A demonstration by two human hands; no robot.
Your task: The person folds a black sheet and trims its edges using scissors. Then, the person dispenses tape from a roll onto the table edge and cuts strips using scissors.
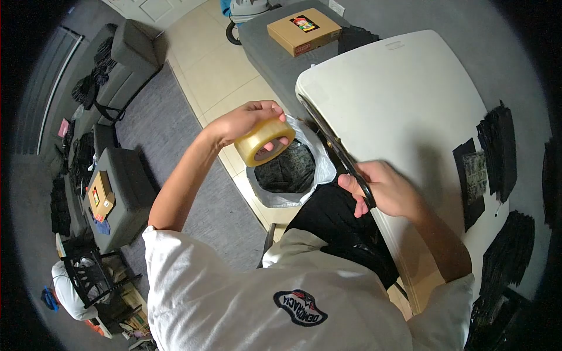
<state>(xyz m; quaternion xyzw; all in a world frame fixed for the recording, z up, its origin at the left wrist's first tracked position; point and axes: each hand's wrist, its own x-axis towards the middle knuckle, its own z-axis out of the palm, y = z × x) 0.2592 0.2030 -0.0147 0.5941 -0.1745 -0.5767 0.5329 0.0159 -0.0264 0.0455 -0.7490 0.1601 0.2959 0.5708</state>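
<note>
Holding one tape roll (pixel 248 146) in left hand (pixel 253 120), one scissors (pixel 344 154) in right hand (pixel 383 188).

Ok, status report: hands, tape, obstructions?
Left hand: holding tape roll. Right hand: holding scissors. Tape roll clear of scissors. White bag below, blocking neither hand.

Chest patch (pixel 301 308): sat on the white shirt (pixel 222 286); its letters seemed to run DEM…ACIA, the middle unclear.
Far box (pixel 319 38): at the grey bench (pixel 261 51)'s far end, it bore a picture label (pixel 304 23) and red print, too small to read.
Left box (pixel 104 199): near the ottoman (pixel 132 175)'s left edge, its label illegible.
</note>
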